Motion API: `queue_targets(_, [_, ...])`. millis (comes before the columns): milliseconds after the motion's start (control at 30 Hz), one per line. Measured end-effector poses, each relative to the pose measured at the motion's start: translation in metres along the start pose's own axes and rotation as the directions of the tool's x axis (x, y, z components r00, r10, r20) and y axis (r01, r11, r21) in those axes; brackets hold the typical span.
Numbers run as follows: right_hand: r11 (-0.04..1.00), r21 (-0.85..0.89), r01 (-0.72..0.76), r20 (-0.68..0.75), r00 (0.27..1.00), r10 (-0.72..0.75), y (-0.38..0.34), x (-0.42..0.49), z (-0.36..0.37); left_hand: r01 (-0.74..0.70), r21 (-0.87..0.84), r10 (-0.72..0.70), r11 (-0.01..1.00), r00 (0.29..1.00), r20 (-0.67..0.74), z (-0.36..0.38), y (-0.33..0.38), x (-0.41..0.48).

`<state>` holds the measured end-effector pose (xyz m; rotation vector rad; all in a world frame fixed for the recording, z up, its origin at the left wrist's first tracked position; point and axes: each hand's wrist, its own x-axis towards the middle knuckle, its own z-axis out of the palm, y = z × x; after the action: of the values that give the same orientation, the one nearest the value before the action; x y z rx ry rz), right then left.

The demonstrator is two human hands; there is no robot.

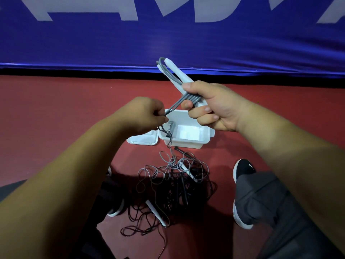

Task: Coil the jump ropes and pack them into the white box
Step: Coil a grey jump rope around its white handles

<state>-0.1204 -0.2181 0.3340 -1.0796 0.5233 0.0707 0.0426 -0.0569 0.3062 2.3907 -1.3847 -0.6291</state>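
The left hand (147, 114) has its fingertips pinched together on the thin grey plastic cord (174, 107) of a jump rope, keeping it taut, I judge, so that the next loop lies flat against the others; below that hand the flat white plastic lid (142, 140) lies on the floor just beside the open white plastic box (188, 142), set aside so the box can take the coils; the loose cord hangs from the left hand, crosses the box's near left corner and runs down into the tangled heap of grey and dark jump ropes (173, 184) on the floor between the person's feet, with a white stick handle (158, 214) at its near edge; whether any cord already lies inside the box I cannot tell. Further right, the right hand (211, 107) is clamped, fingers curled, round the pair of white plastic handles (176, 72) and several cord loops, acting as the core of the coil, held above the box; a black trainer (243, 170) stands on the right.

The surface is a dark red floor (56, 109); behind it hangs a blue fabric banner (130, 40) with large pale lettering.
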Motion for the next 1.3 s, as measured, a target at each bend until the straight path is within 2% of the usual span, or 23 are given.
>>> queue_targets(167, [0.999,-0.037,-0.028,0.036,0.999,0.029,0.002,-0.002,0.002,-0.032,0.069,0.038,0.997,0.996,-0.086,0.0,-0.004,0.004])
queue_targets(267, [0.994,-0.087,-0.07,0.117,0.99,0.08,0.005,-0.004,0.005,-0.029,0.048,0.036,0.998,0.987,-0.154,0.001,-0.005,0.004])
queue_targets(333, [0.983,-0.141,-0.116,0.205,0.968,0.143,0.005,-0.007,0.005,-0.014,-0.207,-0.026,0.978,0.982,-0.189,-0.002,-0.006,0.003])
queue_targets(400, [0.953,-0.245,-0.179,0.287,0.925,0.248,0.006,-0.01,0.003,-0.072,-0.521,-0.028,0.85,0.983,-0.182,-0.008,-0.006,0.001])
queue_targets(433, [0.926,-0.321,-0.199,0.316,0.899,0.302,0.006,-0.011,0.003,-0.103,-0.601,-0.015,0.793,0.982,-0.187,-0.011,-0.006,0.0])
queue_targets(533, [0.839,-0.478,-0.261,0.298,0.85,0.434,0.01,-0.013,0.005,-0.114,-0.707,-0.012,0.698,0.985,-0.171,-0.016,0.003,-0.002])
queue_targets(700, [0.75,-0.558,-0.356,0.175,0.833,0.525,0.019,-0.008,0.007,-0.216,-0.678,0.132,0.702,0.976,-0.173,-0.015,0.019,-0.007])
queue_targets(867, [0.704,-0.632,-0.323,0.039,0.894,0.445,0.02,0.002,-0.003,-0.277,-0.548,0.207,0.789,0.96,-0.188,-0.019,0.021,-0.012])
queue_targets(1033, [0.674,-0.671,-0.309,-0.134,0.944,0.3,0.019,0.012,-0.017,-0.284,-0.399,0.25,0.872,0.959,-0.136,-0.021,0.024,-0.015])
queue_targets(1167, [0.714,-0.654,-0.251,-0.254,0.962,0.105,0.022,0.017,-0.025,-0.168,-0.34,0.18,0.925,0.984,0.002,-0.018,0.019,-0.015])
queue_targets(1300, [0.786,-0.599,-0.153,-0.291,0.956,-0.036,0.02,0.021,-0.023,-0.034,-0.347,0.07,0.937,0.993,0.093,-0.01,0.018,-0.013])
